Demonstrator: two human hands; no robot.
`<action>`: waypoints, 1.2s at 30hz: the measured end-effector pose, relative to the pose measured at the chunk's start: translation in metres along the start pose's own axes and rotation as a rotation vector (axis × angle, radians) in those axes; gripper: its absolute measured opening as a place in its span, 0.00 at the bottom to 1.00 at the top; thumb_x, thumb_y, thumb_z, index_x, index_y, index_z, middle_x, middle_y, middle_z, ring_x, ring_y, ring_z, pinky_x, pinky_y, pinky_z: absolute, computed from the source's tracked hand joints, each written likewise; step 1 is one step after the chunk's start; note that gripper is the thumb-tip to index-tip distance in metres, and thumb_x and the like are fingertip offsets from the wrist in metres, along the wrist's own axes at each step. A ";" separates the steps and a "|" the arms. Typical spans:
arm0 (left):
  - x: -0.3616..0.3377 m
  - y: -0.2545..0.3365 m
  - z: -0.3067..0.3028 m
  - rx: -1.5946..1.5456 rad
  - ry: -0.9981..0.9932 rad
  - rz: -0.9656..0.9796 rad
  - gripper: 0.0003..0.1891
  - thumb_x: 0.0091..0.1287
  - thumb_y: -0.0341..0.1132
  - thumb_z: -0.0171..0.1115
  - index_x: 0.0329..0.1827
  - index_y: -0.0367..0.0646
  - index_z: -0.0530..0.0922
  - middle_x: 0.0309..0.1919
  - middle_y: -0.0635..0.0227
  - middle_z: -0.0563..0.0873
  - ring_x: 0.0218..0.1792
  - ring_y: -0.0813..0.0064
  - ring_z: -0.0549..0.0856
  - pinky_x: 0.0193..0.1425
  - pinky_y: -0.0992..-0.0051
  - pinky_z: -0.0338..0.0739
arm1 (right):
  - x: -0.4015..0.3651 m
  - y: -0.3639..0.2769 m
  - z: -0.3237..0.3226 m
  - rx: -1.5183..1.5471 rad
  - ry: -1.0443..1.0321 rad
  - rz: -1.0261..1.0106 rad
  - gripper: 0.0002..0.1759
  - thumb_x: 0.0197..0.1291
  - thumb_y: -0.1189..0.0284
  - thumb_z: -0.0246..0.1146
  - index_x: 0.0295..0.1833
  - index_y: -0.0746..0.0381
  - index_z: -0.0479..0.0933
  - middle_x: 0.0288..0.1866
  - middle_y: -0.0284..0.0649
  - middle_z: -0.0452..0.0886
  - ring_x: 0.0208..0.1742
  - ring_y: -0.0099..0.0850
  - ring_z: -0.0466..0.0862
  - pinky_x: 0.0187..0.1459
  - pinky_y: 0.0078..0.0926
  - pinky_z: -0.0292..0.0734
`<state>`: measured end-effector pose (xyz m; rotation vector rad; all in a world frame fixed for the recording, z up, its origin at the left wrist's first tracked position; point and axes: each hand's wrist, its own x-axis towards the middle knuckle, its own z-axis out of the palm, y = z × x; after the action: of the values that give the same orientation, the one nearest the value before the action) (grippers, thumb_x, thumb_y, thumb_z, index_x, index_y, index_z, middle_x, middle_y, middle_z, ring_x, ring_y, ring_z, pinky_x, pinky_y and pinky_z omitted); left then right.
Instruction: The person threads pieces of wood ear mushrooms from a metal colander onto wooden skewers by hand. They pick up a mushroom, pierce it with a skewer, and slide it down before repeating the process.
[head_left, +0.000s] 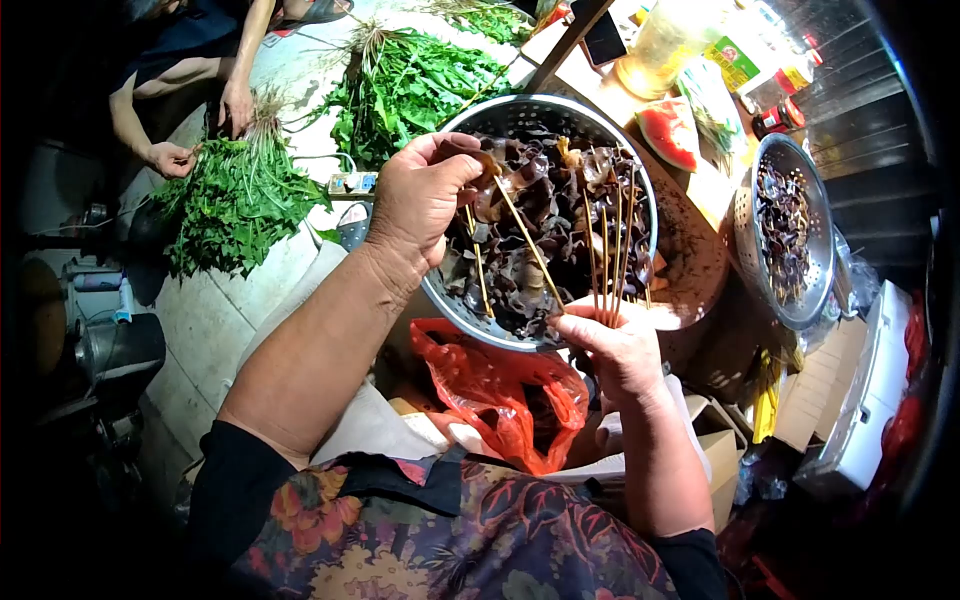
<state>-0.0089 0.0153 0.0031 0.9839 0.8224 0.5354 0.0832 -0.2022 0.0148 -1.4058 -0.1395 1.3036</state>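
Two hands met over a colander [520, 115] heaped with black fungus [545, 215], set in the middle of the scene. The left hand [415, 205] was closed at the colander's left rim, with thumb and fingers pinching a piece [465, 150] of fungus above the heap. The right hand [615, 350], at the near rim, was closed round a bundle of skewers [605, 255] that fanned up over the fungus. One skewer [525, 240] slanted from that fist up and left to the pinched piece; whether its tip had entered the piece could not be told.

A red bag [500, 390] lay crumpled just near of the colander. A second colander [742, 240] stood to the right with less fungus in it, and a watermelon slice [670, 130] lay beyond. Far left, another person's hand [170, 158] touched a pile of greens [235, 205].

The sharp tip pointed straight at the left fingers, so a hard push through the thin, probably slick piece could have pricked them. The piece might also have torn or slid out of the pinch and dropped back on the heap. With the right fist steering one skewer while holding the rest, the loose ones looked likely to splay or slip into the colander
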 end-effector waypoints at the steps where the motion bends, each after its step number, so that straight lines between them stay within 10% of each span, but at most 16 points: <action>1: 0.000 0.001 -0.001 0.001 0.002 0.000 0.08 0.60 0.23 0.56 0.42 0.39 0.74 0.34 0.67 0.82 0.33 0.77 0.83 0.36 0.80 0.80 | 0.000 0.000 0.000 -0.017 0.009 -0.012 0.09 0.50 0.77 0.66 0.38 0.68 0.78 0.31 0.37 0.81 0.29 0.20 0.78 0.33 0.16 0.72; 19: 0.002 -0.010 0.005 0.397 0.006 0.439 0.14 0.54 0.15 0.62 0.41 0.40 0.75 0.34 0.70 0.81 0.36 0.81 0.79 0.45 0.81 0.77 | -0.002 -0.003 -0.005 0.023 0.009 0.009 0.10 0.49 0.77 0.67 0.38 0.70 0.78 0.31 0.39 0.82 0.28 0.21 0.79 0.32 0.15 0.73; 36: -0.007 -0.008 0.014 -0.112 -0.045 -0.042 0.05 0.63 0.28 0.56 0.39 0.41 0.77 0.34 0.65 0.84 0.34 0.72 0.84 0.38 0.70 0.82 | -0.003 0.004 -0.008 0.005 0.043 -0.068 0.08 0.50 0.77 0.67 0.37 0.69 0.78 0.28 0.36 0.81 0.25 0.19 0.77 0.29 0.14 0.71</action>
<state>-0.0013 -0.0012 0.0031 0.8715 0.7633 0.5162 0.0862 -0.2106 0.0109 -1.4120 -0.1531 1.2164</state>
